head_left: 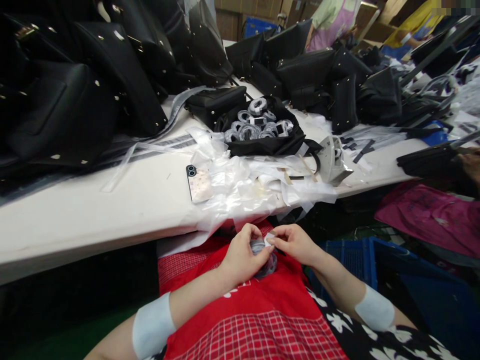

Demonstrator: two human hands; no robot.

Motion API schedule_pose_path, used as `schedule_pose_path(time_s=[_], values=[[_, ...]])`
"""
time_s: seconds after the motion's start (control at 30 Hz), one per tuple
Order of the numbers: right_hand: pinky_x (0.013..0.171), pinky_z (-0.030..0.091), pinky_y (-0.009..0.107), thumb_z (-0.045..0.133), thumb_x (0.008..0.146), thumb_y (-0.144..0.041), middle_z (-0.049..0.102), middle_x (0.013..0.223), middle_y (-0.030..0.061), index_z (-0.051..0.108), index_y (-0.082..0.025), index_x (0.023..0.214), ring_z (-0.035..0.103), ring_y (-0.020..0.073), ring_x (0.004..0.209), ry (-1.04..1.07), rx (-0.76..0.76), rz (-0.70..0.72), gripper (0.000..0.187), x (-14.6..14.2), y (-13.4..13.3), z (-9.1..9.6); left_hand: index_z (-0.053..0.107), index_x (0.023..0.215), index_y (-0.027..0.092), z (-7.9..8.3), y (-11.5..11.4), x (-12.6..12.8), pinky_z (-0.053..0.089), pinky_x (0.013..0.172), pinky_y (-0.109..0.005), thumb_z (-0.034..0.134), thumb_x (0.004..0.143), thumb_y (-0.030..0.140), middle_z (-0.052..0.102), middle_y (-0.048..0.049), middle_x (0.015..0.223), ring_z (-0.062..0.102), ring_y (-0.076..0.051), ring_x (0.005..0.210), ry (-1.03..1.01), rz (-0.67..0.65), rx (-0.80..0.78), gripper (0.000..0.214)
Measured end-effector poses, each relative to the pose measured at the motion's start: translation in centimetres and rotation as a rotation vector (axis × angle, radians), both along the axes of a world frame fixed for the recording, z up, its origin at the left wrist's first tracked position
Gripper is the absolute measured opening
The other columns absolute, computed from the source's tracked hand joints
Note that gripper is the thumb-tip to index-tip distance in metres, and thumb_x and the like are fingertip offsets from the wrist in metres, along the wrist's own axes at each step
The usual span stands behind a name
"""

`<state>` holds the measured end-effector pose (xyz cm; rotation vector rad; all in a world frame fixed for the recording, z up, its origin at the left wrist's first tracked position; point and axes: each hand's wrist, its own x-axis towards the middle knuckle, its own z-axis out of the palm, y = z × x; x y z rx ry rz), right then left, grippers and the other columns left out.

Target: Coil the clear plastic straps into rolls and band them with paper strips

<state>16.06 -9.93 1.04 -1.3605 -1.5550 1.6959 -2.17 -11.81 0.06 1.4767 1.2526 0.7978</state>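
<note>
Both hands are low in front of my red apron, below the table edge. My left hand (242,257) is closed around a grey coiled strap (262,260). My right hand (294,242) pinches a small white tab (269,239) at the top of that coil. The two hands touch each other at the fingertips. On the table above them lies an open black bag (262,142) filled with several more grey wrapped coils (255,125).
A phone (198,182) lies on the white table (93,210) beside crumpled clear plastic (240,180). Black handbags (75,90) pile up at left and back. A blue crate (356,255) stands right of my lap. Another person's arm (468,165) enters at far right.
</note>
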Motion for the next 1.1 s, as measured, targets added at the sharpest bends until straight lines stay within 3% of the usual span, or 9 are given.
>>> schedule_pose_path(time_s=[0.2,0.33,0.47,0.63,0.73,0.83,0.93,1.03,1.1], values=[[0.066,0.05,0.026,0.07,0.077,-0.038,0.071,0.073,0.0018,0.071,-0.014,0.077,0.063,0.015,0.066,-0.01,-0.037,-0.009,0.024,0.2,0.1,-0.5,0.05,0.086,0.02,0.0,-0.2,0.0,0.046,0.071,-0.029,0.067,0.074,0.029,0.06,-0.0015,0.084,0.058,-0.017,0.077,-0.024,-0.014,0.005,0.023],[0.061,0.049,0.024,0.066,0.081,-0.034,0.071,0.071,0.0021,0.07,-0.014,0.076,0.063,0.0143,0.063,-0.106,0.051,0.019,0.021,0.0,0.1,-0.3,0.054,0.089,0.019,-0.1,-0.1,-0.2,0.046,0.072,-0.029,0.066,0.075,0.029,0.063,-0.0034,0.087,0.059,-0.018,0.079,-0.024,-0.041,-0.012,0.022],[0.068,0.052,0.026,0.057,0.087,-0.024,0.073,0.079,0.0026,0.073,-0.019,0.086,0.067,0.016,0.071,-0.362,0.371,0.159,0.017,-0.1,-0.3,0.7,0.061,0.085,0.016,-0.6,0.8,-0.6,0.043,0.059,-0.027,0.069,0.071,0.034,0.064,-0.0029,0.074,0.058,-0.017,0.064,-0.085,-0.169,-0.263,0.024],[0.096,0.051,0.04,0.043,0.084,-0.006,0.065,0.12,0.0125,0.055,-0.016,0.132,0.06,0.0239,0.111,-0.633,0.883,0.325,0.05,0.0,-1.4,1.0,0.064,0.089,0.013,-0.3,2.7,-1.1,0.044,0.063,-0.025,0.082,0.056,0.034,0.066,-0.0035,0.077,0.058,-0.013,0.065,-0.547,-0.045,-0.549,0.043],[0.106,0.045,0.045,0.041,0.079,-0.002,0.053,0.137,0.0147,0.04,-0.014,0.143,0.049,0.0261,0.127,-0.651,1.005,0.273,0.065,-0.2,-1.8,0.7,0.064,0.088,0.013,0.4,3.7,-0.6,0.044,0.062,-0.023,0.083,0.058,0.036,0.065,-0.0026,0.075,0.058,-0.012,0.064,-0.701,-0.01,-0.602,0.042],[0.107,0.044,0.045,0.042,0.081,-0.003,0.051,0.139,0.0141,0.038,-0.014,0.145,0.047,0.0256,0.129,-0.601,1.014,0.238,0.065,0.3,-1.6,1.1,0.06,0.086,0.015,0.6,4.5,0.5,0.038,0.051,-0.02,0.084,0.056,0.036,0.056,0.0049,0.058,0.049,-0.007,0.048,-0.718,-0.016,-0.616,0.044],[0.104,0.046,0.042,0.049,0.085,-0.012,0.057,0.132,0.0133,0.047,-0.017,0.137,0.052,0.0252,0.123,-0.589,1.041,0.046,0.052,3.8,0.3,2.2,0.058,0.09,0.016,0.4,4.8,1.2,0.033,0.048,-0.019,0.086,0.053,0.034,0.052,0.0076,0.057,0.044,-0.005,0.046,-0.695,-0.042,-0.6,0.05],[0.1,0.045,0.045,0.056,0.086,-0.022,0.064,0.117,0.0133,0.06,-0.018,0.121,0.059,0.0268,0.11,-0.662,1.072,-0.46,0.036,10.7,4.5,3.0,0.058,0.096,0.016,0.1,4.7,1.2,0.034,0.053,-0.019,0.087,0.054,0.035,0.057,0.0037,0.067,0.051,-0.008,0.055,-0.666,-0.089,-0.563,0.054],[0.1,0.043,0.046,0.057,0.084,-0.028,0.066,0.111,0.0141,0.065,-0.015,0.112,0.06,0.0266,0.102,-0.661,0.965,-0.765,0.031,16.2,7.9,3.3,0.058,0.099,0.017,-0.4,4.4,1.1,0.037,0.056,-0.021,0.085,0.058,0.038,0.059,0.0016,0.071,0.054,-0.01,0.06,-0.653,-0.126,-0.548,0.054]])
